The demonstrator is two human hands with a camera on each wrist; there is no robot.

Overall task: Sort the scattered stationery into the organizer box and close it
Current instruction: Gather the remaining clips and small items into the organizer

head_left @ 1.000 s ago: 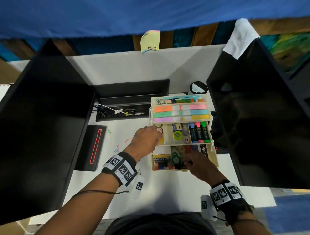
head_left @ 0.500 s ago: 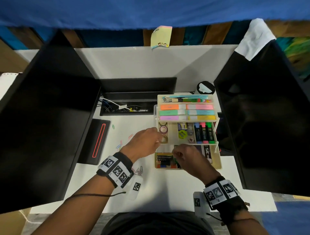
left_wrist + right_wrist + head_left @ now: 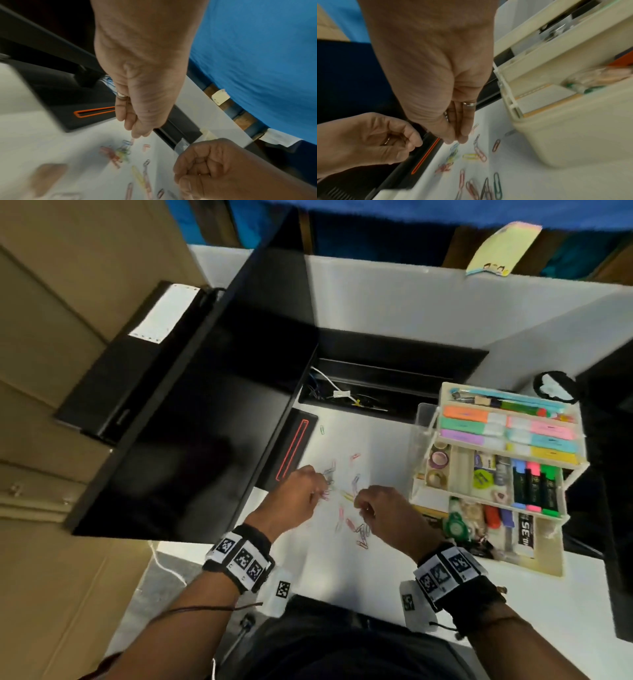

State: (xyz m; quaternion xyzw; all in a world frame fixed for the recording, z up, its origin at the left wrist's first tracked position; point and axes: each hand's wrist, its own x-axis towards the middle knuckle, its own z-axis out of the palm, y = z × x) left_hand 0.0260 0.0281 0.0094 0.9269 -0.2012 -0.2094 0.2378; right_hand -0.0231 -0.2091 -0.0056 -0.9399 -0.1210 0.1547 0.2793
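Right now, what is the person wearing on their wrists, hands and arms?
Both forearms are bare. Each wrist carries a black band faced with white squares printed with black square-pattern markers, and a white tag with one such marker hangs below each. A thin dark cord trails from the left band. A ring shows on the right hand, another on the left hand.

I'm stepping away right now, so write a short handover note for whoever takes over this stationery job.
Left hand: fingers curled over the scattered paper clips; whether it holds any is unclear.
Right hand: fingertips down at the clips, grip unclear.
Organizer box: open at desk right, tiers fanned out, already holding highlighters and tape rolls.
Left: gather clips into the box, close it.
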